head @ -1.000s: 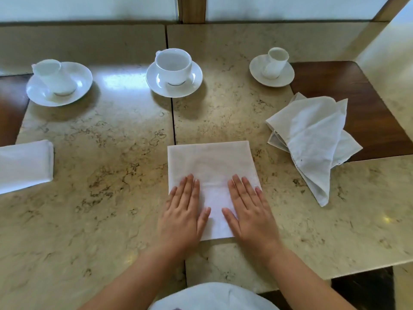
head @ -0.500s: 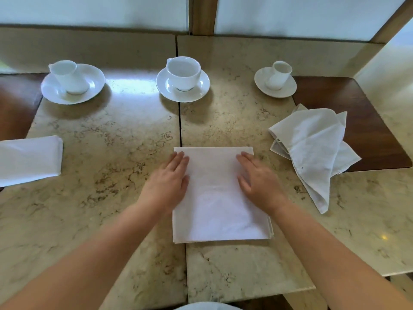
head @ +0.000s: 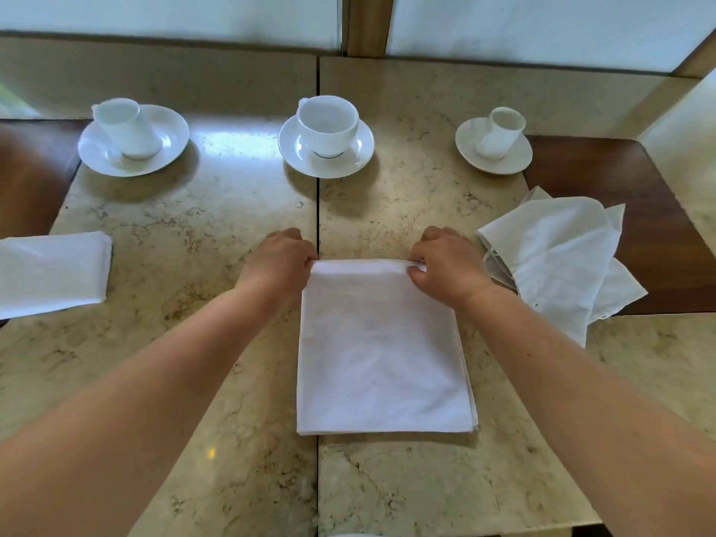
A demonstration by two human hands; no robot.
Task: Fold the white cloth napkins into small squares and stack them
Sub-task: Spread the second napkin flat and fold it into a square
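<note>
1. The napkin (head: 381, 354) lies flat in front of you on the marble table (head: 186, 234), folded into a tall rectangle, its left edge close to the seam between the two slabs and most of it on the right slab.
2. Its layered edges show along the right side and at the near right corner; the far edge is lifted a little off the stone.
3. Your left hand (head: 281, 261) grips the far left corner of the napkin, fingers curled and thumb pressed to the cloth in a pinch.
4. Your right hand (head: 445, 265) grips the far right corner the same way, thumb on top of the cloth and the fingers curled over the far edge.
5. Both forearms reach out from the near edge of the view, one on each side of the napkin.
6. Just right of your right hand sits a loose pile (head: 558, 257) of unfolded white napkins, partly on the marble and partly on a dark wooden panel (head: 620, 180).
7. At the left edge of the view lies a folded napkin (head: 50, 273), well apart from the one you hold.
8. Along the far side of the table stand three white cups on saucers: the left cup (head: 126, 127), the middle cup (head: 327, 124) straddling the seam, and the smaller right cup (head: 501, 131).
9. Behind them runs a low stone ledge beneath pale window panes split by a wooden post (head: 368, 25).
</note>
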